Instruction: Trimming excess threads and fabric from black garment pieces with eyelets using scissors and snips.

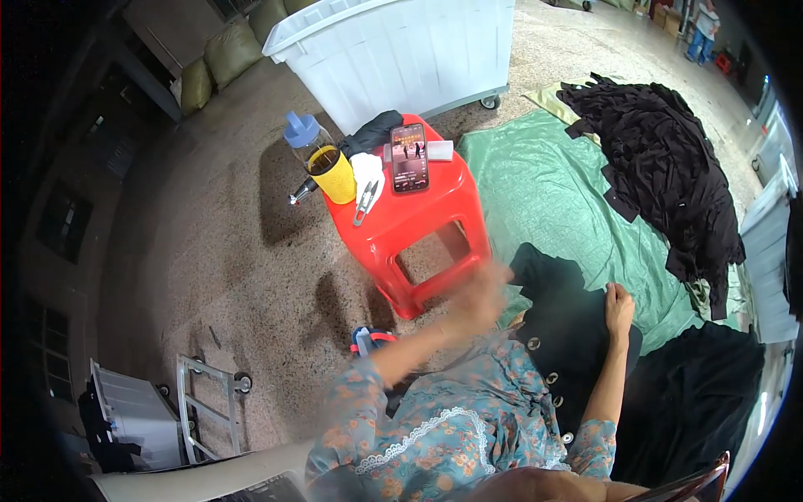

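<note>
Black cloth, seemingly a garment, lies over my lap to the right. My right hand is closed on its upper right edge, with the fingers curled in. My left hand is in front of the red stool, near the cloth's left side; motion smears its fingers, so I cannot tell whether it holds anything. On the stool are a lit phone, small thread snips, a white crumpled cloth and a bottle in a yellow sleeve with a blue lid.
A white wheeled bin stands behind the stool. On the right, a green sheet bears a heap of black garments; more black cloth lies beside me. A metal trolley frame is at lower left. A person stands far right.
</note>
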The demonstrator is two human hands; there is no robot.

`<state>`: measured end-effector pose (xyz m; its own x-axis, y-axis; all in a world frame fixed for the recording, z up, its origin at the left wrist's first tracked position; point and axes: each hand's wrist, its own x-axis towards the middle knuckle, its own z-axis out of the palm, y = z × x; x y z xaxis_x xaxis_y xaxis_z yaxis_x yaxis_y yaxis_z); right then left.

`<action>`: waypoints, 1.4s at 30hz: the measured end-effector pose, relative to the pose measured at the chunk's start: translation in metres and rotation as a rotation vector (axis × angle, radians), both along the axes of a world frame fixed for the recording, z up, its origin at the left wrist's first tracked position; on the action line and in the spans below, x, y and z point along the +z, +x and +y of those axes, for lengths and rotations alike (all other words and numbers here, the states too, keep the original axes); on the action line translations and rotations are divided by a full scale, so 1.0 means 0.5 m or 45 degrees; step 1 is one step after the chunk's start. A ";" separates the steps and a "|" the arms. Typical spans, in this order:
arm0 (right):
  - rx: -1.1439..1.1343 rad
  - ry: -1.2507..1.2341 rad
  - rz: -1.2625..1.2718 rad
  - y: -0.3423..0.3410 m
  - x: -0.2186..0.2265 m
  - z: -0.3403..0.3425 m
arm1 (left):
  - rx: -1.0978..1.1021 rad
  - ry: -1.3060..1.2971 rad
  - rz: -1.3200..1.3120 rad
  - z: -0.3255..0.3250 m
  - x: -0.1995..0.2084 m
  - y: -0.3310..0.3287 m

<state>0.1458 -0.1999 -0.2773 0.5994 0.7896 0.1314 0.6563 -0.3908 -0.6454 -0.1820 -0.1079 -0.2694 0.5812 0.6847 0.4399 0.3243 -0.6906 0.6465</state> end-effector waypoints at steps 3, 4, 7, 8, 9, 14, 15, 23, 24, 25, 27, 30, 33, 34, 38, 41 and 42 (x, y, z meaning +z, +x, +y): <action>-0.002 -0.003 -0.026 -0.024 0.003 -0.009 | -0.340 -0.419 0.089 -0.189 -0.116 0.058; -0.020 -0.007 -0.058 -0.028 0.005 -0.021 | -0.243 -0.383 -0.009 -0.209 -0.112 0.065; -0.040 0.267 -0.146 -0.070 -0.001 -0.059 | -0.308 -0.682 -0.031 -0.184 -0.099 0.069; -0.060 0.332 -0.138 -0.087 -0.008 -0.064 | -0.328 -0.616 0.005 -0.168 -0.105 0.070; -0.044 0.430 -0.148 -0.104 -0.002 -0.072 | -0.370 -0.565 0.042 -0.159 -0.112 0.073; -0.126 0.580 0.085 -0.234 0.075 -0.167 | -0.343 -0.673 0.006 -0.117 -0.114 0.056; -0.115 0.568 0.124 -0.258 0.086 -0.195 | -0.310 -0.732 -0.007 -0.113 -0.119 0.049; 0.084 0.221 -0.150 -0.381 0.066 -0.366 | -0.358 -1.232 -0.069 -0.082 -0.203 0.071; 0.061 0.170 -0.165 -0.378 0.059 -0.375 | -0.398 -1.270 -0.098 -0.090 -0.166 0.099; 0.046 0.171 -0.140 -0.376 0.068 -0.369 | -0.403 -1.139 -0.062 -0.083 -0.171 0.107; 0.059 0.165 -0.103 -0.375 0.084 -0.341 | -0.490 -0.956 -0.184 -0.057 -0.227 0.093; 0.000 -0.018 -0.185 -0.371 0.061 -0.330 | -0.425 -1.049 -0.173 -0.073 -0.138 0.139; -0.173 -0.148 -0.437 -0.364 0.046 -0.333 | -0.332 -1.078 -0.268 -0.037 -0.156 0.156; -0.256 -0.184 -0.466 -0.356 0.054 -0.346 | -0.253 -1.057 -0.375 -0.047 -0.127 0.179; -0.596 0.151 -0.443 -0.310 0.067 -0.395 | -0.327 -0.205 -0.345 -0.043 0.047 0.228; -0.820 0.503 -0.651 -0.275 0.132 -0.475 | -0.559 0.391 -0.391 -0.108 0.187 0.226; -0.865 0.445 -0.690 -0.280 0.151 -0.508 | -0.628 0.507 -0.394 -0.119 0.194 0.215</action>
